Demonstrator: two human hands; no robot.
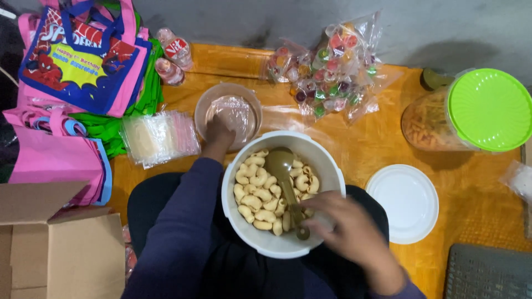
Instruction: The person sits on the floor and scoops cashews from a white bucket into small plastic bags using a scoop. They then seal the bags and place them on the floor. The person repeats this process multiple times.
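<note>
A white round tub (235,217) rests in my lap, filled with pale curved crackers (256,194). My right hand (346,230) grips the handle of a brown plastic scoop (281,166) whose bowl lies on top of the crackers. My left hand (218,133) reaches forward past the tub's far rim and touches a clear plastic bag (235,113) that lines a small brownish bowl (206,105) on the orange floor mat (388,144). My dark blue sleeve (183,221) runs along the tub's left side.
A white lid (403,202) lies right of the tub. A jar with a green lid (487,109) holds orange snacks. Clear bags of coloured jelly cups (327,72), a stack of small clear bags (159,137), pink and blue tote bags (83,61), two small bottles (173,58), and a cardboard box (55,249) surround me.
</note>
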